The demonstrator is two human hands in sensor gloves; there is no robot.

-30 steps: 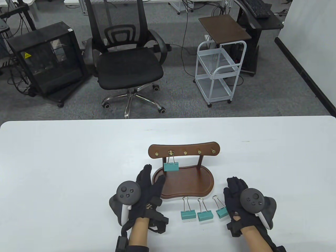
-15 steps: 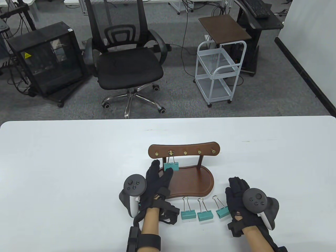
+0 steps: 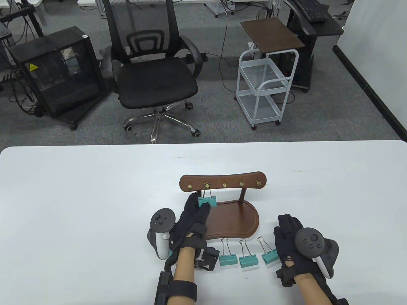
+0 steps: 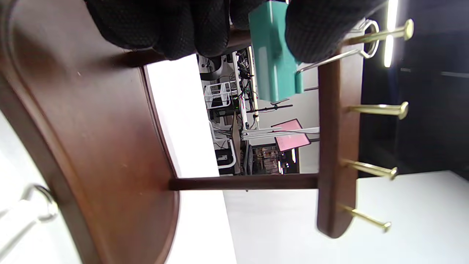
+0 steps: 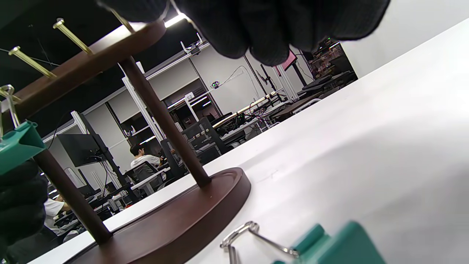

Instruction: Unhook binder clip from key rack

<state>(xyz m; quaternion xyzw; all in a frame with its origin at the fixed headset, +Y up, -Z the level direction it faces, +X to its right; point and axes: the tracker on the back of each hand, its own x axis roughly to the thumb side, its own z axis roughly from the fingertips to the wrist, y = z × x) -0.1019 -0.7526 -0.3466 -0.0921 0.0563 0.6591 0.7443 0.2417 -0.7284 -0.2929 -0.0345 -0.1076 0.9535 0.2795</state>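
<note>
A dark wooden key rack [image 3: 222, 183] with several brass pegs stands on its oval base [image 3: 235, 222] at the table's front middle. A teal binder clip [image 3: 207, 201] hangs by its wire loop from the second peg from the left. My left hand [image 3: 198, 205] reaches over the base and pinches this clip. In the left wrist view, thumb and fingers [image 4: 165, 33] lie on either side of the teal clip [image 4: 273, 62], and its loop [image 4: 370, 35] is on the peg. My right hand [image 3: 287, 228] rests flat on the table to the right of the base, holding nothing.
Three loose teal binder clips [image 3: 228, 260] [image 3: 248, 260] [image 3: 269, 256] lie in a row on the white table [image 3: 79, 197] in front of the base, the rightmost beside my right hand. An office chair [image 3: 152, 79] and a white cart [image 3: 267, 85] stand beyond the table's far edge.
My left hand has moved forward and to the right, from the base's left edge up to the hanging clip, and its fingers have closed on it. My right hand has barely moved.
</note>
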